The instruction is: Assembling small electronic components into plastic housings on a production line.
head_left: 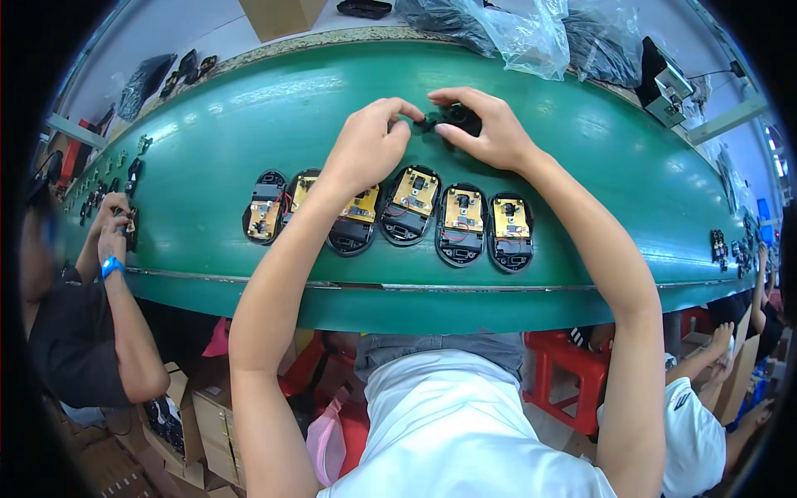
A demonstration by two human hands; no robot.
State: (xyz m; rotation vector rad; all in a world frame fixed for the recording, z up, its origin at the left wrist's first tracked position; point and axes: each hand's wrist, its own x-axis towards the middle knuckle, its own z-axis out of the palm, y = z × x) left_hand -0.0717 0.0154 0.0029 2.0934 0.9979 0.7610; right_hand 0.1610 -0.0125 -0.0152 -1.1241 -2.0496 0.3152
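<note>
My right hand [494, 133] is curled around a black plastic mouse shell [466, 121] above the green work surface. Close by on its left, my left hand [369, 148] has its thumb and index finger drawn together. The index fingertip meets a small dark part [427, 124] at the shell's edge; what exactly the fingers pinch is too blurred to tell. Nearer to me lies a row of several opened computer mouse bases, such as one with a yellow circuit board [413, 192] and red wires. My left forearm partly covers two of them.
A green conveyor belt [581, 158] spans the view. At left, a co-worker's hands [114, 220] handle a dark part beside scattered small pieces. Plastic bags [531, 41] and a cardboard box [281, 18] line the far ledge. More dark parts [719, 251] lie at right.
</note>
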